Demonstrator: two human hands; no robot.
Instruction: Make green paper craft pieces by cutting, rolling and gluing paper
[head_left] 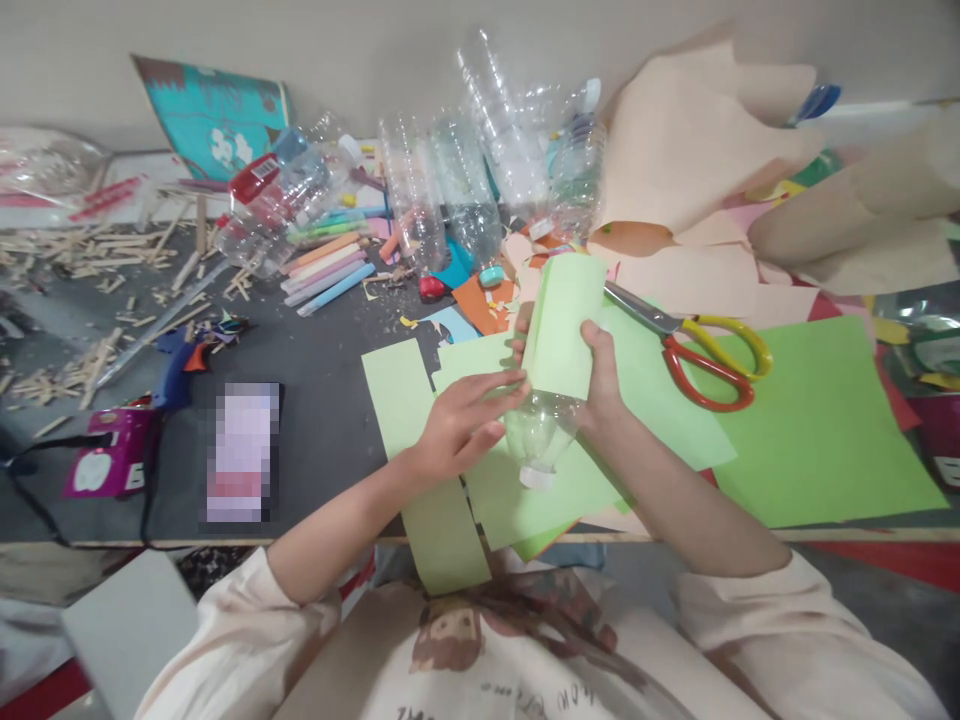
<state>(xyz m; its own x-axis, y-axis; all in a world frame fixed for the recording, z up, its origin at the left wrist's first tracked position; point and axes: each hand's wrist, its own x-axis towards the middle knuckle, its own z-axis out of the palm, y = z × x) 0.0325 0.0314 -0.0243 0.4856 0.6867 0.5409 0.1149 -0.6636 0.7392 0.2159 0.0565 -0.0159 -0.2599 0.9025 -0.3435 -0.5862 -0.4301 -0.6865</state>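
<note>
A clear plastic bottle [536, 435] is tilted with its white cap toward me, its body wrapped in light green paper [566, 330]. My right hand [604, 370] grips the wrapped bottle, thumb on the near side and fingertips showing round the far left edge. With fingers stretched out, my left hand [465, 420] touches the lower left edge of the wrap by the bottle's shoulder. Under the hands lie pale green sheets [517, 490], and a cut pale green strip [427, 450] hangs over the table edge. Scissors [697, 350] with red and yellow handles lie right of the bottle.
Several clear bottles [465, 180] stand and lie at the back. Brown paper [675, 150] is heaped at the back right, a bright green sheet [825, 430] at right. A phone [241, 450], glue gun [176, 365] and scattered wooden sticks [82, 260] are at left.
</note>
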